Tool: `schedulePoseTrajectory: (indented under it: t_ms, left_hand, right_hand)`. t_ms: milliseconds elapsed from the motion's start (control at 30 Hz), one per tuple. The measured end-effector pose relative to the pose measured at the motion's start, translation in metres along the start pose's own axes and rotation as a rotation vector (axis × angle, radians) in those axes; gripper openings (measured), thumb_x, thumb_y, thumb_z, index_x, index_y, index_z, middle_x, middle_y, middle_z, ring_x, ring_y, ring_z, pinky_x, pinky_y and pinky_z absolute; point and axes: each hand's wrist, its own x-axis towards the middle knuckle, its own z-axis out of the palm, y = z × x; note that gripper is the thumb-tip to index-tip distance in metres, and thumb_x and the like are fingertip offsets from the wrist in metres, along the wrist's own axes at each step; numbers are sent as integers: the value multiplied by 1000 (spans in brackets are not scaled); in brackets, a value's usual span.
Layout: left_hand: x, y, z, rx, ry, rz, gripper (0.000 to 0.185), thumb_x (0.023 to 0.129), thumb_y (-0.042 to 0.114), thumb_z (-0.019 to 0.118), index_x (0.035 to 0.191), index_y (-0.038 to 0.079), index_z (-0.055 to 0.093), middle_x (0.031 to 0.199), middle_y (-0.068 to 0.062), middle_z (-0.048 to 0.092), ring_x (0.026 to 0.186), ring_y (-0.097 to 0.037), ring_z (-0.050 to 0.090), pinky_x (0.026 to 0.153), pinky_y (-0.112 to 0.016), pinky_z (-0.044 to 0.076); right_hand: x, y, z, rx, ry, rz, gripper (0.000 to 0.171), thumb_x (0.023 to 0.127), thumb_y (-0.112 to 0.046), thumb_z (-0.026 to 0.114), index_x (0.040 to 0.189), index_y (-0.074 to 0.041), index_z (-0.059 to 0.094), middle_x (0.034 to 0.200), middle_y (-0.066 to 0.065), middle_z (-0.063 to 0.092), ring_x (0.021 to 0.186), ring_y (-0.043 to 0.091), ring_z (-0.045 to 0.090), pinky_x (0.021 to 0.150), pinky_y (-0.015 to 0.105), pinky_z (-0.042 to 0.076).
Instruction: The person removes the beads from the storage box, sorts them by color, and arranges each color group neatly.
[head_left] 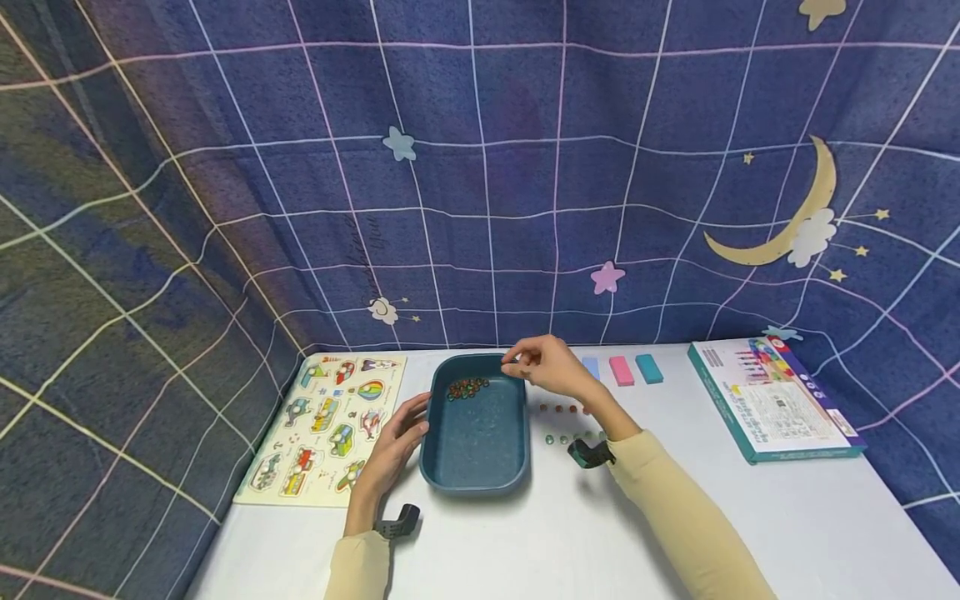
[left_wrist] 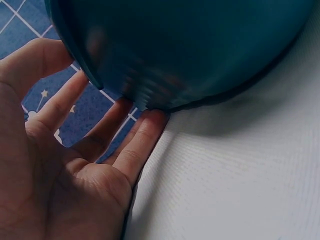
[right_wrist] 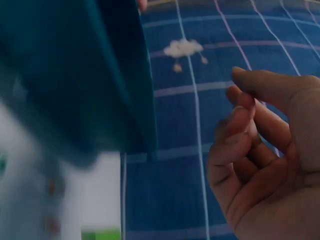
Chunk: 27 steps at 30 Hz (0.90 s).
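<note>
Left fingers (head_left: 408, 421) touching tray (head_left: 474, 446) side, right fingers (head_left: 525, 360) curled above far rim

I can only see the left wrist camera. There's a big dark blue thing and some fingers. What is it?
Observer: It's a teal tray on a white table; the left hand rests against its left side.
Operator: Is anything inside it?
Observer: Yes, a cluster of small red and green beads lies at its far end.
Operator: Where's the other hand?
Observer: The right hand hovers above the tray's far right corner, fingertips pinched together.
Operator: Any more beads?
Observer: Yes, loose beads lie on the table, right of the tray.
</note>
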Motion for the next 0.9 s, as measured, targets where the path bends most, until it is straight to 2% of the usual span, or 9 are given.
schedulePoseTrajectory:
  t_ms: [200,333,467,633,800,900]
  left_hand:
    - [1,0,1,-4,-3,-7,57,107,12,56,162,12,40,168,-20,37,154,-39,37,112,-20,48]
    - [1,0,0,-16,-7,-3,57,107,12,56,162,10,39,169,-22,36,154,-42,35,111,-19,49]
    - [1,0,0,-25,-9,2,58,107,12,56,162,9,38,169,-23,35,155,-45,34,110,-18,49]
    - [1,0,-1,-23,-12,3,58,107,13,57,162,10,39,169,-23,35,155,-45,34,111,-19,50]
    - [2,-2,-1,-7,-22,5,58,107,14,57,162,11,39,169,-22,36,154,-41,37,111,-22,50]
    - [1,-1,-2,0,-13,5,58,107,14,57,162,12,40,168,-21,37,150,-34,43,110,-22,51]
  right_hand:
    - [39,-13,41,-1,-32,-6,17,97,-25,78,109,-13,82,66,-2,62,56,10,49,57,24,41]
    - [56,-7,73,4,-44,39,18,98,-25,76,107,-11,82,63,-4,64,54,8,52,54,23,43]
    - [65,1,96,3,-68,121,16,96,-22,78,107,-11,83,59,-5,62,49,7,52,49,22,42]
    - [71,11,116,-28,-70,186,17,92,-18,82,108,-11,84,58,-6,60,47,6,52,45,19,42]
    - [70,16,127,-131,-69,162,15,87,-13,85,102,-10,85,69,0,73,50,5,55,49,18,44]
    - [69,16,129,-178,-66,146,14,85,-10,86,99,-10,85,80,4,79,57,4,56,55,17,46]
